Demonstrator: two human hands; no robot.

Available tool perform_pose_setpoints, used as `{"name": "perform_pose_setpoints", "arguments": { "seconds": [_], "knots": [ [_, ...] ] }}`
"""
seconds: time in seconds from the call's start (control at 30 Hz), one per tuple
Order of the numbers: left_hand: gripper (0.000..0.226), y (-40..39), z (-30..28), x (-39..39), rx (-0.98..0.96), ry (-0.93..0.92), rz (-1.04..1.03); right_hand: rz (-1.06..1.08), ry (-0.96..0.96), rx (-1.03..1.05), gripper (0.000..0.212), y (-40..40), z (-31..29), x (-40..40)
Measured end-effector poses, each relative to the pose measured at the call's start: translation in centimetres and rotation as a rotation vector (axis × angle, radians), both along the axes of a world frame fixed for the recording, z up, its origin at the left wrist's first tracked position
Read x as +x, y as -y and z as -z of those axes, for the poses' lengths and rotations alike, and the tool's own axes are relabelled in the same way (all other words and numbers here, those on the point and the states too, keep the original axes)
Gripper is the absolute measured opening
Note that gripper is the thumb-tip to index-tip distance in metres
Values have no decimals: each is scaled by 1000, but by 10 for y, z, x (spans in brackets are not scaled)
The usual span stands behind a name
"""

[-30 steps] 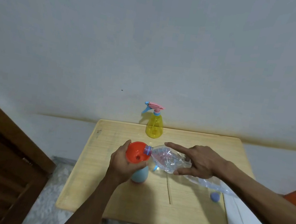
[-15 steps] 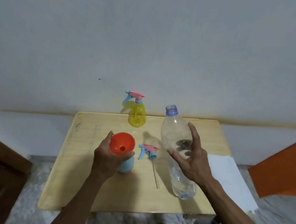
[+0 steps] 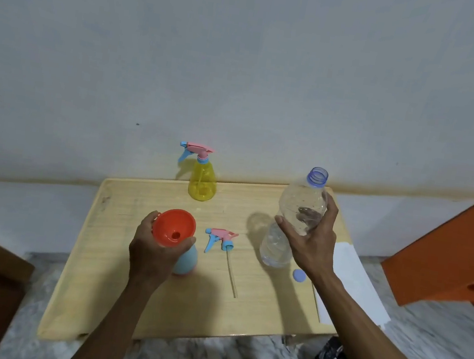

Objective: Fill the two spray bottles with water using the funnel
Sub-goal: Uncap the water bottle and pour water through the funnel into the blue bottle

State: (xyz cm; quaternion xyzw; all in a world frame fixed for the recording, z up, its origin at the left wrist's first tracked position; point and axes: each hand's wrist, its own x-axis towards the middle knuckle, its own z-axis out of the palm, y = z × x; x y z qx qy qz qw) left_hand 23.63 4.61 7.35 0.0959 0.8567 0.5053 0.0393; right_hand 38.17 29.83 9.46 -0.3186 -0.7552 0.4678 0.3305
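Step in hand: blue bottle filling, mid-table. Left hand gripping funnel seated on its neck. Right hand curled round upright water bottle, near right edge. Next: set down; refit sprayer.

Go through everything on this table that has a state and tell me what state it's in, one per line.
Clear plastic water bottle: upright, uncapped, nearly empty, held by right hand.
Blue bottle cap: off, lying on table.
Light blue spray bottle: open, orange funnel in neck, gripped by left hand.
Detached spray head: lying flat.
Yellow spray bottle: upright, sprayer on.
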Motion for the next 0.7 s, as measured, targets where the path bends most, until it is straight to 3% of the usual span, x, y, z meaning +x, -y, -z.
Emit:
{"name": "perform_pose_setpoints", "arguments": {
  "seconds": [0.2,0.4,0.7],
  "knots": [
    [98,-6,-7,6,-22,-35,-66,-24,3,-23,99,-13,7,5],
    [102,-11,-20,18,76,13,-108,-44,7,-59,101,-24,11,15],
    [88,-14,-19,23,20,-24,-201,-70,-27,-121,104,-26,13,22]
  ]
}}
